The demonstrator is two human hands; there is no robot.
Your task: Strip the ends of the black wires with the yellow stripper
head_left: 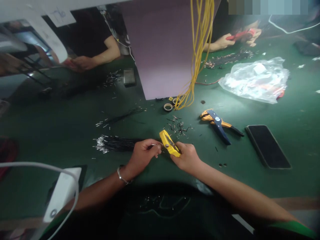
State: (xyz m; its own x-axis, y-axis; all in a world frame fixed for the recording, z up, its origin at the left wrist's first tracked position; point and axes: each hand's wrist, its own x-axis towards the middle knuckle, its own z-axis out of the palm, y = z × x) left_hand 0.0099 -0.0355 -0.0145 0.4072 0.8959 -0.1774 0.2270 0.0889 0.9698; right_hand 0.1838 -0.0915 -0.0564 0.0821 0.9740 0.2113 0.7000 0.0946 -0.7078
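Observation:
My right hand (187, 156) is closed around a yellow hand tool (168, 142), which looks like a wire stripper or crimper; its handles are mostly hidden in the palm. My left hand (145, 154) pinches a thin wire (157, 144), its end close to the tool's jaws. Whether the wire touches the jaws I cannot tell. Left of that hand lies a thick bundle of black wires (120, 143) with bare, shiny ends. Short dark offcuts (180, 127) are scattered on the green table just beyond the yellow tool.
A blue and orange wire stripper (218, 125) and a phone (268, 146) lie to the right. Beyond are a plastic bag (257, 80), tape rolls (168, 107), hanging yellow wires (197, 66) and an upright panel (162, 50). Across the table, a co-worker's hands (222, 42) hold a red tool.

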